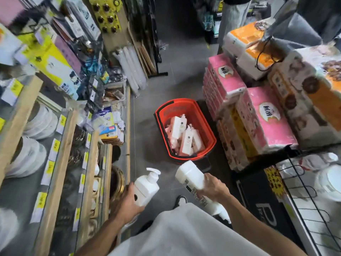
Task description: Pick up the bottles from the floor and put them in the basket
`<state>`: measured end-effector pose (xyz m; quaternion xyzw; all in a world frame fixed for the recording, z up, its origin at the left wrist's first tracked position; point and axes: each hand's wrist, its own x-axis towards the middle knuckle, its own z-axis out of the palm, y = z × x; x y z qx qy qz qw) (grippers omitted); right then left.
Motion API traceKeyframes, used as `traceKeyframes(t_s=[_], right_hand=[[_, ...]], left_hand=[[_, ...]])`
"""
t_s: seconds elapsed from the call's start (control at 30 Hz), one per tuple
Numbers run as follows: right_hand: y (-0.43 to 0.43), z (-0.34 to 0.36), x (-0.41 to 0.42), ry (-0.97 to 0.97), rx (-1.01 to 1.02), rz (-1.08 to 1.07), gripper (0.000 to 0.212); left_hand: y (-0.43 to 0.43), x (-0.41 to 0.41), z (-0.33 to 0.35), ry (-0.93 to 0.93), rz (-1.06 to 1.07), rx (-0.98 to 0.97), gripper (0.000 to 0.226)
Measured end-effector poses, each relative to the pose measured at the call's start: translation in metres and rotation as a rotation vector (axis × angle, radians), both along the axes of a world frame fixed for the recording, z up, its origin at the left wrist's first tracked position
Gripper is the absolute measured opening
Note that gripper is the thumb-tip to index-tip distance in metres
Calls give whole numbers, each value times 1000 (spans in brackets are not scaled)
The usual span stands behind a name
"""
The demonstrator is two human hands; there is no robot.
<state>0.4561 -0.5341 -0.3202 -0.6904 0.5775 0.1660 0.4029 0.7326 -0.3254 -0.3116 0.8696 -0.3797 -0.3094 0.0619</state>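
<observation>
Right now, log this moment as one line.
left hand: grips pump bottle | right hand: grips second bottle | red basket: on floor, bottles inside | step: neither placed yet

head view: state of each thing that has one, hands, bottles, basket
left hand: grips left bottle
left bottle: held upright, pump on top
right hand: grips right bottle
right bottle: held tipped, base toward basket
basket: on the floor, partly filled
basket bottles: lying heaped
</observation>
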Motion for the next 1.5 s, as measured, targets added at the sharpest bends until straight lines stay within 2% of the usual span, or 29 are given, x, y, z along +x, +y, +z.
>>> traceKeyframes(t_s=[0.17,0.43,0.57,0.7,0.77,0.83,1.03,1.2,1.33,1.5], right_hand=[[-52,-3,14,14,1,40,83],[-112,-1,34,4,-18,-23,81],[-131,-8,49,75,-27,-13,76],[-151,-16,72,132,10,-15,74],[-163,-17,88,148,12,-30,68],[-173,-15,105,148,12,-89,65],[-195,-6,156,67,45,-369,83],[-203,-5,181,66,125,-517,83],[-210,-15,182,105,188,-521,86],[-227,-26,165,130,269,-467,78]], left_hand=[[-49,19,4,-36,-10,52,93],[-132,49,11,-25,-91,33,80],[-174,68,3,-15,-96,19,82],[-219,99,-9,43,-109,27,72],[-246,119,-15,83,-114,33,75],[-275,138,-17,83,-140,45,81],[-349,185,-13,99,-275,63,82],[-401,205,-20,88,-351,139,81],[-433,207,-33,112,-373,160,75],[-476,187,-42,123,-411,142,77]])
